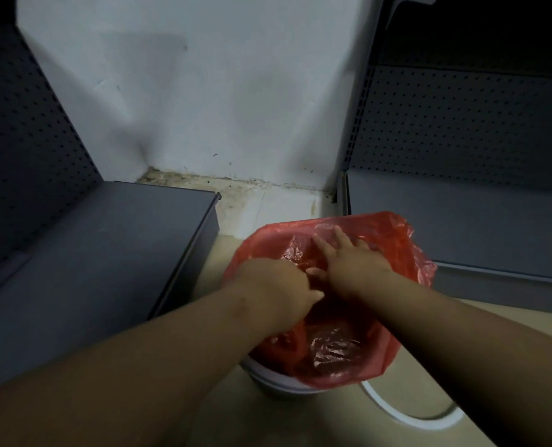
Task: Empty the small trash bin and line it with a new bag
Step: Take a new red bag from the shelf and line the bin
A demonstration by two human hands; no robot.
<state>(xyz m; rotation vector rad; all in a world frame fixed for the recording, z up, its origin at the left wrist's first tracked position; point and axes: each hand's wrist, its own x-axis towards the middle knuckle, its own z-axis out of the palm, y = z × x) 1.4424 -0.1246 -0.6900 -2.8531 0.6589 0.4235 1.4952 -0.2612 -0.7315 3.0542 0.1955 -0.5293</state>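
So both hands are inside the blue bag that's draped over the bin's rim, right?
Not quite: the bag is red, not blue, as the head view shows. The rest holds: both the left hand and right hand are inside it, and it drapes over the bin rim.

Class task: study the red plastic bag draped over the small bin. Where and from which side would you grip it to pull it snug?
Probably pinch the red bag at its loose, puffed far-right edge, coming from outside the bin. There the film stands clear of the rim, giving slack to grasp.
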